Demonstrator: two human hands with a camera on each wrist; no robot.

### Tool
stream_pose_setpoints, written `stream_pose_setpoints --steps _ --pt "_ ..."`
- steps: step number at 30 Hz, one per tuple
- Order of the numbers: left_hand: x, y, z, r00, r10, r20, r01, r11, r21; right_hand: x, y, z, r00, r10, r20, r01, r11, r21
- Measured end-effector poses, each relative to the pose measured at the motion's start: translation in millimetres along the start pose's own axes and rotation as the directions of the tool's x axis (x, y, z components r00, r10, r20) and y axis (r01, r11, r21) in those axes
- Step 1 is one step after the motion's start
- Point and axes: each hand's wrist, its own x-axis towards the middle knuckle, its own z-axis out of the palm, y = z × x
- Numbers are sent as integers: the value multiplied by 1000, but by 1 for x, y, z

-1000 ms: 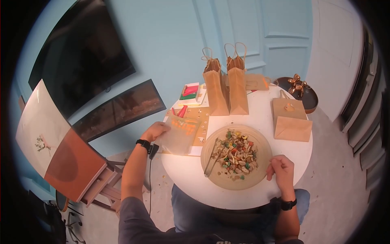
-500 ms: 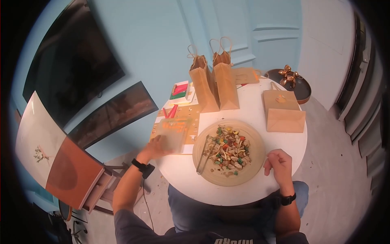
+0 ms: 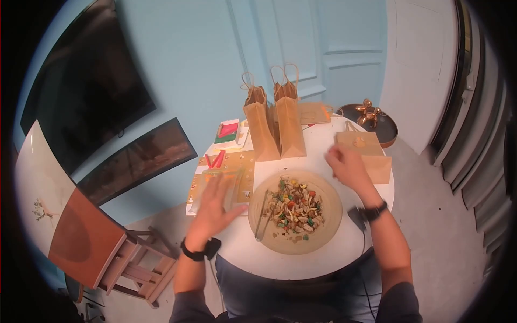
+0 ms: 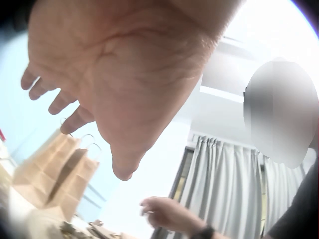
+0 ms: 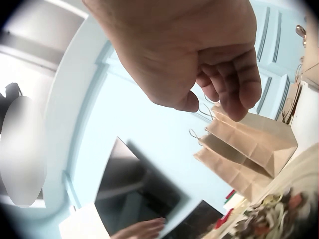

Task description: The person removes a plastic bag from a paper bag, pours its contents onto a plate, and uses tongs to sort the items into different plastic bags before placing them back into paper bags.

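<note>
My left hand point(image 3: 212, 212), fingers spread straight, hovers over the translucent pouch with orange print point(image 3: 232, 185) and hides part of it. Its bare palm fills the top of the left wrist view. My right hand point(image 3: 350, 169) is raised beyond the plate's right side, beside a folded brown paper bag point(image 3: 378, 169) that it partly covers. Loosely bent fingers point(image 5: 249, 82) hold nothing in the right wrist view. Between the hands, a round beige plate point(image 3: 331, 218) bears a heap of dried slices and coloured bits point(image 3: 296, 207). Metal tongs point(image 3: 261, 220) lie on the plate's left side.
Two brown paper bags with handles point(image 3: 264, 134) stand upright behind the plate. Pink sticks point(image 3: 218, 160) lie on the patterned sheet at left, near a white box point(image 3: 229, 132). A dark round tray point(image 3: 382, 132) with a shiny figurine stands beyond the table point(image 3: 291, 266).
My left hand has lifted off the pouch, its fingers spreading, and come nearer the plate. My right hand has risen from the plate's near right side toward the folded paper bag.
</note>
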Motion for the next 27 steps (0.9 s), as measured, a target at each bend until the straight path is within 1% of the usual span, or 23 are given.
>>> stream_pose_setpoints --steps 2,4,7,9,10,12,13,15,16,19,21,23,25,27 --pt "-10 36 4 999 34 18 -34 998 -48 57 4 27 998 -61 -4 58 965 -255" --pt "-20 51 6 996 72 54 -65 990 -121 110 11 52 995 72 64 -52 962 -267" --pt "-38 62 5 992 86 97 -65 978 -197 159 10 82 993 27 112 19 921 -390" --pt "-48 64 0 987 88 131 -58 975 -214 185 32 106 999 -49 18 53 907 -417" --pt "-52 64 -4 987 78 143 -47 976 -210 192 35 112 996 -87 -29 66 900 -430" --pt "-61 53 -7 990 47 131 -23 983 -182 201 43 118 987 -111 -115 43 877 -479" --pt "-65 48 -9 992 32 126 -10 986 -168 200 38 117 980 -123 -158 28 865 -502" --pt "-69 42 -15 996 8 91 3 992 -126 201 27 100 966 -108 -237 -1 908 -418" --pt "-72 41 -17 997 -3 72 11 994 -106 197 16 86 957 -98 -275 -13 927 -375" --pt "-75 52 -29 999 -3 46 8 994 -106 169 -17 29 934 -195 -298 40 889 -457" --pt "-77 61 -34 998 38 42 -33 993 -115 133 -34 -16 873 -315 -373 100 863 -495" --pt "-76 74 -39 994 104 38 -98 986 -136 73 -65 -64 874 -280 -397 126 920 -372" --pt "-71 93 -46 981 191 33 -183 968 -171 12 -83 -100 883 -185 -431 75 963 -259" --pt "-62 120 -58 955 291 52 -276 942 -190 -52 -93 -122 846 -246 -473 97 943 -318"
